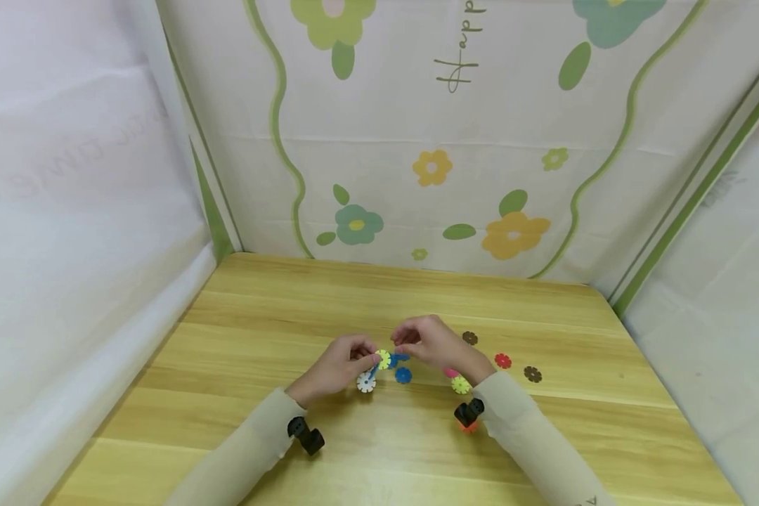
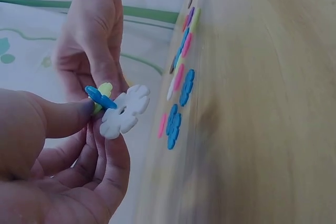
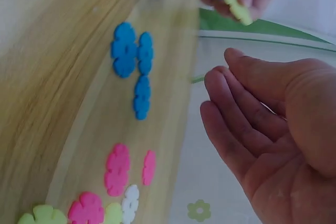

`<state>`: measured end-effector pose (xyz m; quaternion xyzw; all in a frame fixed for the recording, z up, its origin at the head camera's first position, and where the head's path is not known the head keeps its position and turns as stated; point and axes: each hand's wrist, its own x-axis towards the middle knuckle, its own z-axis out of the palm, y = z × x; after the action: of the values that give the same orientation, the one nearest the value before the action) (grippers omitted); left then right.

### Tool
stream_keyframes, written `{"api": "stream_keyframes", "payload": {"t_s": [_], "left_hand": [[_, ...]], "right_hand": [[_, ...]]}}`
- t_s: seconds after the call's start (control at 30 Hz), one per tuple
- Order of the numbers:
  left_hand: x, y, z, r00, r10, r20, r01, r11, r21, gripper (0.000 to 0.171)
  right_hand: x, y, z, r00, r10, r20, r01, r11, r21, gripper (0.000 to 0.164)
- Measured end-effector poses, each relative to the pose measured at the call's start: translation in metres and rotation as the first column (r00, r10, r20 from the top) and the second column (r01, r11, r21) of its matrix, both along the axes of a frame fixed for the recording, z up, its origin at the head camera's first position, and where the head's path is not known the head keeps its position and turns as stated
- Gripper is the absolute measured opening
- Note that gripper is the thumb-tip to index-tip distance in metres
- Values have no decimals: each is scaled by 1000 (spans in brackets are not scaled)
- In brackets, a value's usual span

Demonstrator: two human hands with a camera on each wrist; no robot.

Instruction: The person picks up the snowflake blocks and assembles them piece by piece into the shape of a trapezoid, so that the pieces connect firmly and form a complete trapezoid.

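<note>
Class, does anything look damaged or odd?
Nothing stands out. The joined white, blue and yellow plastic flower discs in the left hand show no visible damage; loose blue plastic flower discs lie flat on the wooden table.

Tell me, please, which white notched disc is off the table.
The white notched disc in the left hand, joined to a blue disc; the other white disc lies on the table.

Right hand (image 3: pixel 283 129) seemingly loosely curled
</note>
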<state>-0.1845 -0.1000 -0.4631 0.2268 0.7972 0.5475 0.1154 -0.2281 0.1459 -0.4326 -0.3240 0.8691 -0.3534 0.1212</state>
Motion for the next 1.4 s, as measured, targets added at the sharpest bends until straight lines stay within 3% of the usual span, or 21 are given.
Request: {"api": "stream_keyframes", "payload": {"t_s": [0.2,0.33,0.7,0.97,1.4], "left_hand": [[0,-3,-2,1000,-2,10,2,1000,4,15],[0,-3,-3,1000,0,17,0,1000,1,15],[2,-3,-4,1000,2,31,-2,1000,5,17],[2,-3,-5,999,6,31,-7,1000,10,17],[3,-1,-3,999,-1,45,1,1000,13,18]], "right_hand": [[-7,-10,-12,990,82,-115,-61,983,174,28],[-7,-15,-19,981,121,-152,-77,961,267,23],[-5,-20,-24,990,96,-100,-64,957,284,7],[-5,-12,-23,998,44,-33,-38,984,172,4],[-1,8,-9,998,-14,-56,10,997,-71,8]]}}
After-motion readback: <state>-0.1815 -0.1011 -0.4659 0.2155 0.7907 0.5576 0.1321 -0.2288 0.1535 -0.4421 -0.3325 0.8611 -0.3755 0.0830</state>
